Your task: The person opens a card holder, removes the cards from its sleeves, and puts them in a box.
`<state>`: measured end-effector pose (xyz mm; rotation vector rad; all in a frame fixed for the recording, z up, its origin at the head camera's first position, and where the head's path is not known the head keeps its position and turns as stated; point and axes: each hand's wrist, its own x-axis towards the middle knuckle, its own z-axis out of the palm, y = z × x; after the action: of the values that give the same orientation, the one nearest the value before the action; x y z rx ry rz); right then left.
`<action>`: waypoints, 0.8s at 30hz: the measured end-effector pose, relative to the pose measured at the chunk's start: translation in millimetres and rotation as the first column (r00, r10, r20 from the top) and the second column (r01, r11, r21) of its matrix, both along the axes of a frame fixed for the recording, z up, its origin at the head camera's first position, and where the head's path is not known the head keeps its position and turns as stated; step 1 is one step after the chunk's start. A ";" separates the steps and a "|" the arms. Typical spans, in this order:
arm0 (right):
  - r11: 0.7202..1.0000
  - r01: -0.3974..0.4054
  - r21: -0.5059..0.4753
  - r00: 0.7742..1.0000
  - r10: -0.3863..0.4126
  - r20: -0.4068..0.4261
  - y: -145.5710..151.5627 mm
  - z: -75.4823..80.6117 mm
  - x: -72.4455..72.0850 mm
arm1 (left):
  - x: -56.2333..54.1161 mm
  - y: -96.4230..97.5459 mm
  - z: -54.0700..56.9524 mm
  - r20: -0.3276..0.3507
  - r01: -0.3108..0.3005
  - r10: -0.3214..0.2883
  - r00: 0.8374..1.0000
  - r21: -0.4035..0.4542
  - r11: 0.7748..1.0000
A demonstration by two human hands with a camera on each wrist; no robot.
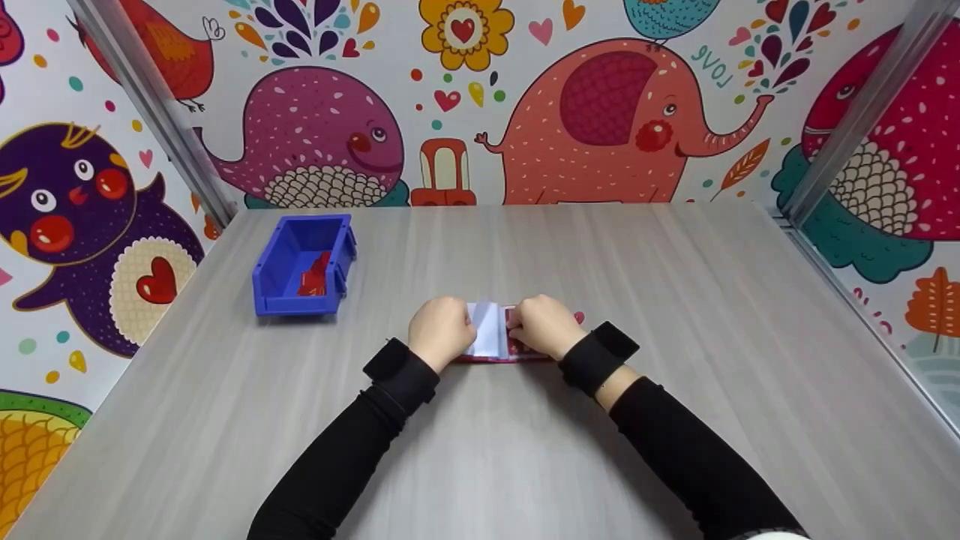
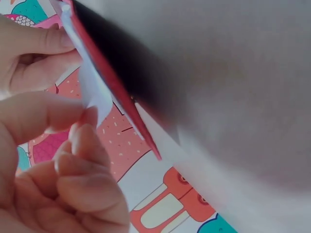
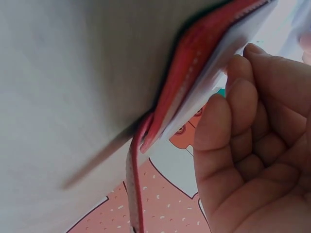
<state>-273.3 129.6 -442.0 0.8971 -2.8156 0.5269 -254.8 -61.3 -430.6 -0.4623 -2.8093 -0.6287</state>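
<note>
A small red card holder lies spread on the table between both hands, its pages facing up. My left hand pinches a translucent plastic sleeve with thumb and forefinger; in the left wrist view the sleeve bends up from the red cover. On the other side my right hand pinches at the sleeve pages, fingertips at their edge in the right wrist view. A thin strap sticks out from the right end of the cover. Both hands partly hide the holder from above.
At the back left of the grey table stands a blue plastic bin with red items inside. Printed panels with cartoon animals and metal frame posts border the table at the back and sides.
</note>
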 end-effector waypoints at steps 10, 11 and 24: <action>1.000 -0.004 0.014 1.000 0.004 -0.006 -0.5 0.2 0.7 | -3.4 -4.9 -2.3 0.090 -0.041 0.041 0.995 0.002 0.999; 1.000 -0.006 0.015 1.000 0.006 -0.003 -0.5 0.1 0.6 | -3.7 -5.1 -2.6 0.096 -0.043 0.042 0.995 0.003 0.999; 1.000 -0.008 0.005 1.000 0.008 -0.002 4.0 4.3 0.2 | -6.9 -5.5 -2.9 0.167 -0.061 0.064 0.984 -0.026 0.998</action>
<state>-273.1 133.6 -437.6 0.9097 -2.8143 0.5202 -261.7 -66.8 -433.5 -0.3372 -2.9782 -0.6547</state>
